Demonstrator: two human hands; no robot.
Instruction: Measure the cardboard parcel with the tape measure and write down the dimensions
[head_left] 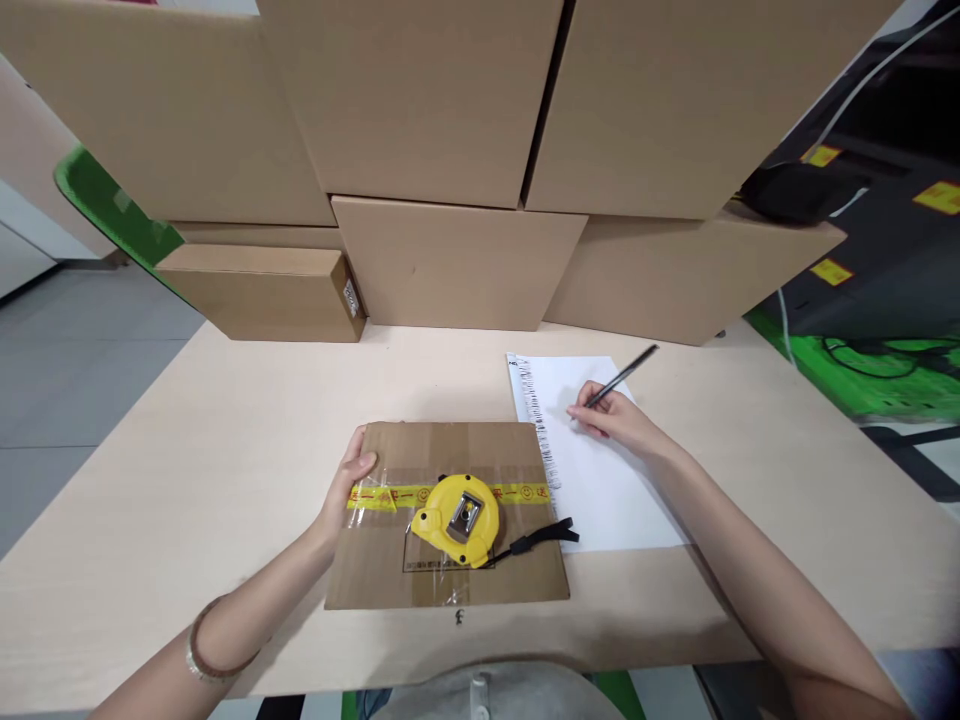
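From where I stand, the person's left hand (351,478) has hold of a taped cardboard package (450,445) by its left edge, near the far corner. The thumb is pressed on top and the other fingers are mostly hidden, so that grip is closed around the edge. I can't tell whether the package rests flat on the tabletop (187,500) or is raised a little. A yellow tape measure (435,515) lies on top of it, its metal clip (465,514) facing up, over a strip of yellow tape (367,498) with red printing. The measure's black wrist strap (536,539) trails past the package's right edge, above a sheet of white paper (600,490).

The right hand (611,415) is over that paper, its grip pinched shut on a dark pen (626,373) that slants up to the right. The pen's tip is near the sheet; whether it touches I can't make out. A column of small dark marks runs down the paper's left side, and the package overlaps the lower part of that edge.

A bracelet (196,652) circles the left wrist. Behind, large cardboard boxes (457,265) stand stacked, and a slimmer carton (277,305) with a white label sits at the left.
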